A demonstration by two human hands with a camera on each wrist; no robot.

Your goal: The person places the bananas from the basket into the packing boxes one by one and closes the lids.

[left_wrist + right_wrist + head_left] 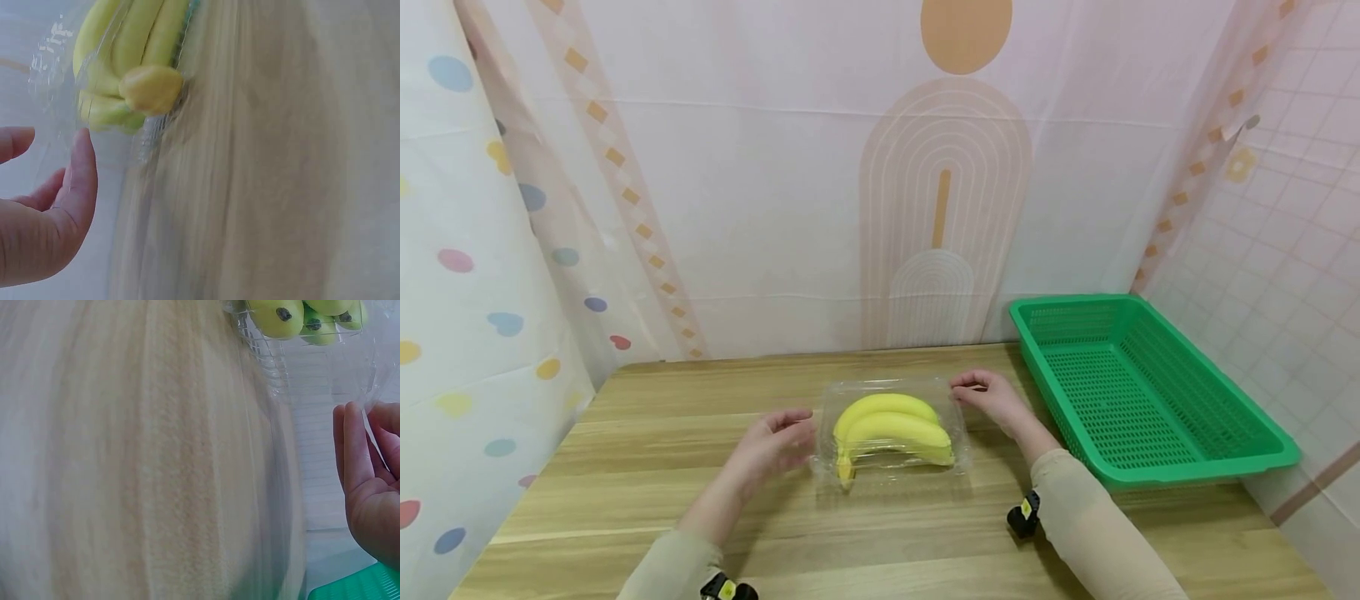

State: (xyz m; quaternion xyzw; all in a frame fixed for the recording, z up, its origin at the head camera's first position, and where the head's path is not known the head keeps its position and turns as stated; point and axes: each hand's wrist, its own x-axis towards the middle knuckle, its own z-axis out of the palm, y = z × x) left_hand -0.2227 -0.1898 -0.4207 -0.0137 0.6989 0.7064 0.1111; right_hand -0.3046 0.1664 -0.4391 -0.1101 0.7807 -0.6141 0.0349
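Note:
A clear plastic clamshell box (891, 481) with a bunch of yellow bananas (887, 425) inside lies on the wooden table. Its plastic passes over the fruit; whether the lid is fully closed I cannot tell. At the box's left side is my left hand (777, 446), thumb and fingers apart; in the left wrist view a fingertip (82, 139) is at the clear plastic, contact unclear. My right hand (992, 400) pinches the plastic edge at the far right corner between thumb and fingers, as the right wrist view shows (369, 475).
A green plastic basket (1206, 479) with slotted sides stands on the right of the table, close to my right forearm. Behind the wooden table (647, 433) hangs a patterned curtain (760, 208), with a dotted one on the left.

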